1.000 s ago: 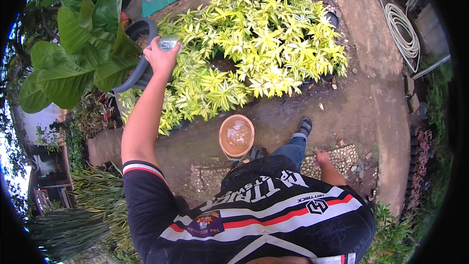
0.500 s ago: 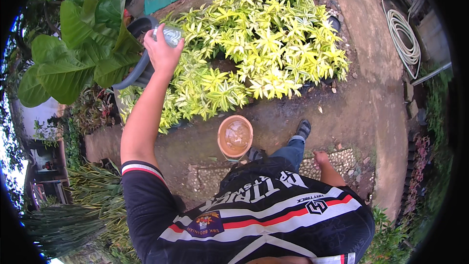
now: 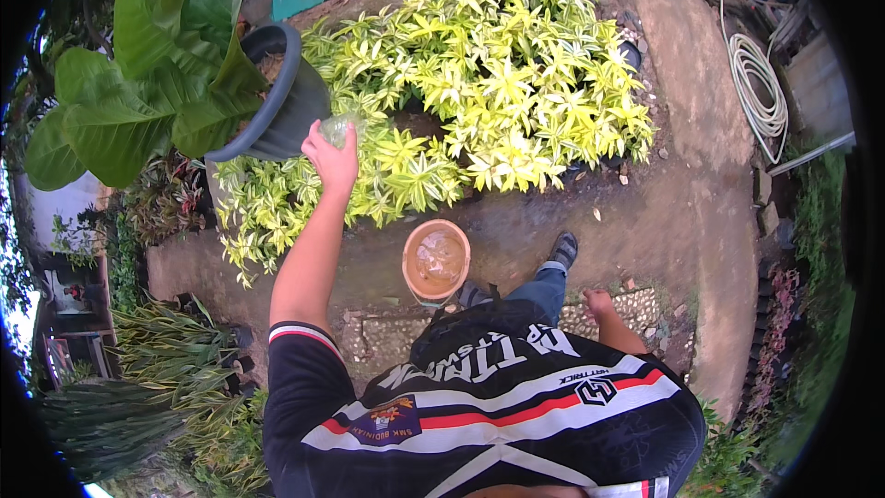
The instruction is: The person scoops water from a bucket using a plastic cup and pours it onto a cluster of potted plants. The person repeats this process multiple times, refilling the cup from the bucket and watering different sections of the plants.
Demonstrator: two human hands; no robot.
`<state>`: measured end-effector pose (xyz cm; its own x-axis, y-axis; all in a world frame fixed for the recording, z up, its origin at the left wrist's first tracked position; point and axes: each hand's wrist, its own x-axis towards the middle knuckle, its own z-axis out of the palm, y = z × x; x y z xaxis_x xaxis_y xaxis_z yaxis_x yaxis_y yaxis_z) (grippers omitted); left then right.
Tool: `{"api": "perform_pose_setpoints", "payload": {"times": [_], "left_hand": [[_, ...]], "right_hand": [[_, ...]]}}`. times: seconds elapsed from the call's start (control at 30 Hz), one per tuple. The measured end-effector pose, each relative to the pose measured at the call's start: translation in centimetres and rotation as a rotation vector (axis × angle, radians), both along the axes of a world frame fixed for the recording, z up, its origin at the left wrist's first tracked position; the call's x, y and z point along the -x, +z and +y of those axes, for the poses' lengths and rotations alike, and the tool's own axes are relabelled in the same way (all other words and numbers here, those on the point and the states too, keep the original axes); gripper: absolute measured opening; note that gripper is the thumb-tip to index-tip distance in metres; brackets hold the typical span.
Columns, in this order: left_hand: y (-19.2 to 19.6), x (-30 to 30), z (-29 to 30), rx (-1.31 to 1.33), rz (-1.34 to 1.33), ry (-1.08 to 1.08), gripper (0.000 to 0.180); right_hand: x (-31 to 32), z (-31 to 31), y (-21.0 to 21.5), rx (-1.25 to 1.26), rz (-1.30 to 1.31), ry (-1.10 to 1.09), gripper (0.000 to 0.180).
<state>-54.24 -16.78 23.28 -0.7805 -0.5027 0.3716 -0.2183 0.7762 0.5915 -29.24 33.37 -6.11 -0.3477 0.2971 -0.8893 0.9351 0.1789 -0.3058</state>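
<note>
My left hand (image 3: 332, 161) is closed around a clear see-through cup (image 3: 342, 130), held out over the yellow-green leaves beside a dark grey plant pot (image 3: 309, 97). A plant with big green leaves (image 3: 138, 101) grows in that pot. Between the leaf bed and my body stands an orange bucket (image 3: 407, 263) with water in it. My right hand (image 3: 599, 302) hangs low at my side, its fingers loosely apart and nothing visible in them.
A dense bed of yellow-green striped plants (image 3: 516, 83) fills the ground ahead. A coiled pale hose (image 3: 761, 83) lies at the far right. My foot in a dark sandal (image 3: 565, 249) is right of the bucket. Long-leaved plants (image 3: 175, 350) grow at the lower left.
My left hand has drawn back from the grey pot's rim, moving nearer and slightly right with the cup. The pot's side shows more now. My right hand stays low.
</note>
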Motion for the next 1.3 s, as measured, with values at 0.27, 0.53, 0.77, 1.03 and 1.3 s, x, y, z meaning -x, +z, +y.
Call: {"api": "perform_pose_setpoints", "payload": {"times": [0.27,0.53,0.77,1.03,1.3], "left_hand": [[-16.5,-15.6,-2.1,-0.928,-0.442,0.258,0.063],[-19.8,-24.5,0.1,-1.306,-0.571,0.304,0.068],[-18.7,-25.1,2.5,-1.614,-0.380,0.205,0.060],[-18.9,-26.4,4.1,-1.751,-0.199,0.083,0.061],[-18.7,-26.5,6.2,-1.605,-0.372,0.165,0.071]], "right_hand": [[3.0,-0.2,2.0,-0.085,0.002,0.206,0.034],[10.2,-9.3,4.5,-0.106,0.122,0.599,0.038],[13.6,-24.0,10.7,0.379,0.191,0.715,0.042],[11.6,-32.3,14.3,0.686,0.027,0.716,0.084],[10.7,-32.8,12.3,0.757,-0.120,0.661,0.061]]}}
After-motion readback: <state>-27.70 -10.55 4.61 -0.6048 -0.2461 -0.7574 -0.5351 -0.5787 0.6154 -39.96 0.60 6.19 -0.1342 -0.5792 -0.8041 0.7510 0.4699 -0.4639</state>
